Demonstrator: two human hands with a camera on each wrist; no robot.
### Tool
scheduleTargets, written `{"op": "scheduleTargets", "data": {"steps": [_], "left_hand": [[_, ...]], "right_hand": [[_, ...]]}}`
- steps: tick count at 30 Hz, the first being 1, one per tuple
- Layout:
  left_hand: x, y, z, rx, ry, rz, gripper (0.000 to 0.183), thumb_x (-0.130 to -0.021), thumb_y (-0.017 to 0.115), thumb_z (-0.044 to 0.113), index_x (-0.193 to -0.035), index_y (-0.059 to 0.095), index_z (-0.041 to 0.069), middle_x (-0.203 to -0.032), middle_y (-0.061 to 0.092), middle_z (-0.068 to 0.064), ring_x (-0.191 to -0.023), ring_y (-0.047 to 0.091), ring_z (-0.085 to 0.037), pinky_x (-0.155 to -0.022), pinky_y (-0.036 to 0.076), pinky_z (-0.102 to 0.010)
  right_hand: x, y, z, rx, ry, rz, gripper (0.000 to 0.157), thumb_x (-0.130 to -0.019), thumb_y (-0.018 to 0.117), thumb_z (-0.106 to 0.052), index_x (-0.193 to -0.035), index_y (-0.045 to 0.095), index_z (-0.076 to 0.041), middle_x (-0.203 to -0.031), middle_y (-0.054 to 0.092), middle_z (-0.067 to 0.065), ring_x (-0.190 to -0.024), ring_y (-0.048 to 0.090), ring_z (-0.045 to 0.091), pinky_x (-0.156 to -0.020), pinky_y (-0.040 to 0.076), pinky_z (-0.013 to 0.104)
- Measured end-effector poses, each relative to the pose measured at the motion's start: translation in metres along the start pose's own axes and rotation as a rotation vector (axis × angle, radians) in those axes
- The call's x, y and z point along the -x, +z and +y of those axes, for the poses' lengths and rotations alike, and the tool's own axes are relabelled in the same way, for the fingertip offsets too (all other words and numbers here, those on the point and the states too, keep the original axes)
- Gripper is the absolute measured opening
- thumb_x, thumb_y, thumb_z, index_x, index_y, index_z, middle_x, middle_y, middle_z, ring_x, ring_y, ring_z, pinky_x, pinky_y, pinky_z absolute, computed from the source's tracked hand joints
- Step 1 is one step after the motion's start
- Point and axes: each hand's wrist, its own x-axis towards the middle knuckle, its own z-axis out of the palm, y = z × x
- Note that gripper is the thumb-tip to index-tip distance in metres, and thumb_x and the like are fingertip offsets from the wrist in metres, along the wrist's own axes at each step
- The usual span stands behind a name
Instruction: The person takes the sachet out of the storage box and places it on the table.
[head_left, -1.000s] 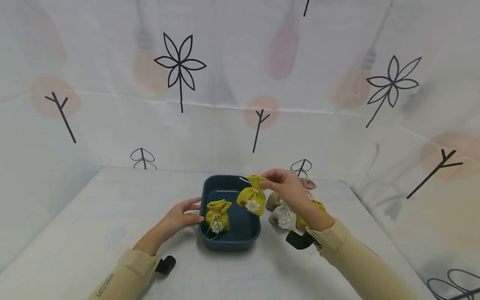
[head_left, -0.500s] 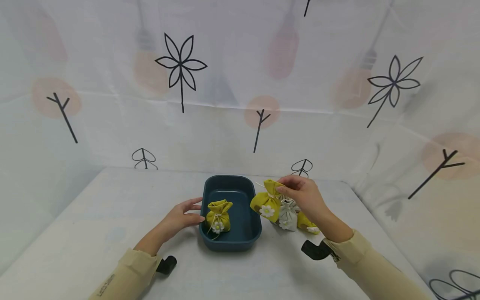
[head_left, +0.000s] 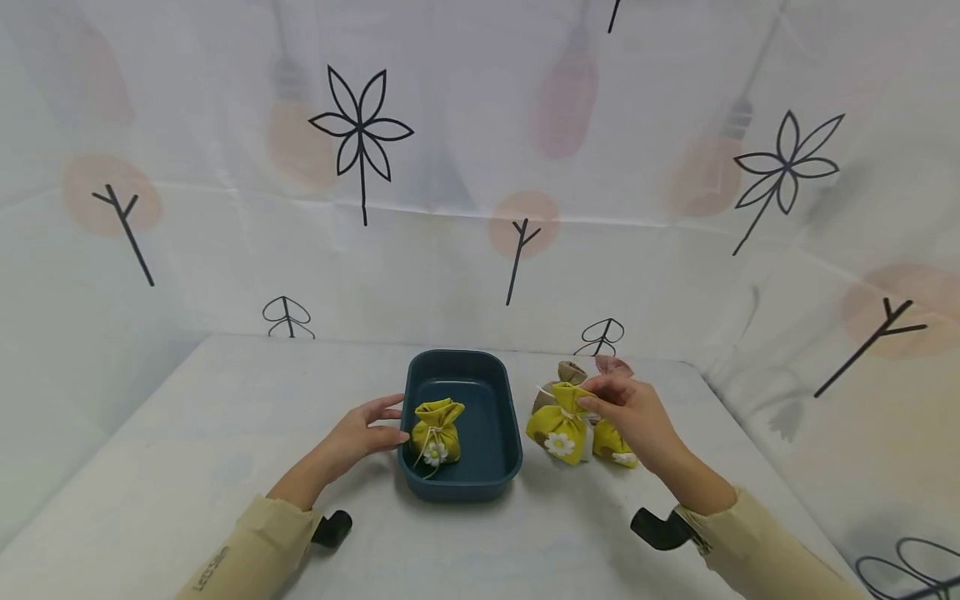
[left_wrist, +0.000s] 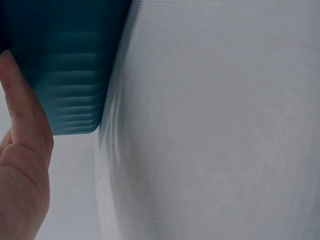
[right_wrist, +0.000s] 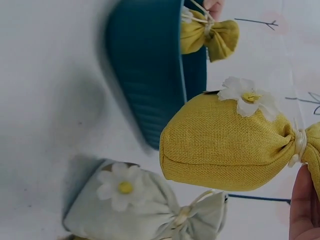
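Note:
My right hand (head_left: 637, 417) pinches the gathered top of a yellow drawstring pouch (head_left: 558, 432) with a white daisy on it. In the right wrist view this pouch (right_wrist: 230, 145) hangs above the table, beside a pale grey pouch (right_wrist: 135, 205). To the left, my left hand (head_left: 356, 437) rests against the side of a dark blue-green rectangular bin (head_left: 517, 442), its fingers fairly straight along the outer wall (left_wrist: 72, 85). Inside the bin, at its left, stands another yellow daisy pouch (head_left: 437, 433) tied with white cord.
Behind and beside the held pouch are a brown pouch (head_left: 572, 372), a pink pouch (head_left: 613, 367) and a further yellow pouch (head_left: 613, 446), partly covered by the right hand. A white cloth covers the table (head_left: 300, 375); a printed curtain (head_left: 435, 275) hangs at the back.
The right hand has carried the yellow pouch from over the bin's right edge rightward and down to the group of pouches. The left hand and bin have stayed in place.

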Motion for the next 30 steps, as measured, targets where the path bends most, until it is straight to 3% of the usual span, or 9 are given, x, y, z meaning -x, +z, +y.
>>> {"op": "scheduleTargets", "data": {"steps": [23, 30], "left_hand": [[-0.002, -0.001, 0.0, -0.006, -0.002, -0.003, 0.07, -0.079, 0.075, 0.018, -0.141, 0.042, 0.016, -0.128, 0.05, -0.013, -0.103, 0.058, -0.022, -0.083, 0.051, -0.037], [-0.001, 0.0, 0.001, -0.009, -0.004, 0.0, 0.07, -0.079, 0.076, 0.019, -0.14, 0.042, 0.016, -0.128, 0.05, -0.012, -0.104, 0.057, -0.022, -0.084, 0.051, -0.037]], "right_hand": [[0.025, -0.008, 0.042, 0.052, 0.099, -0.015, 0.018, -0.084, 0.067, -0.006, -0.097, 0.063, 0.006, -0.091, 0.063, 0.012, -0.077, 0.057, 0.012, -0.07, 0.053, 0.03], [0.027, -0.008, 0.056, 0.033, 0.095, -0.046, 0.018, -0.084, 0.067, -0.005, -0.097, 0.062, 0.006, -0.094, 0.063, 0.012, -0.081, 0.058, 0.011, -0.072, 0.051, 0.024]]}}
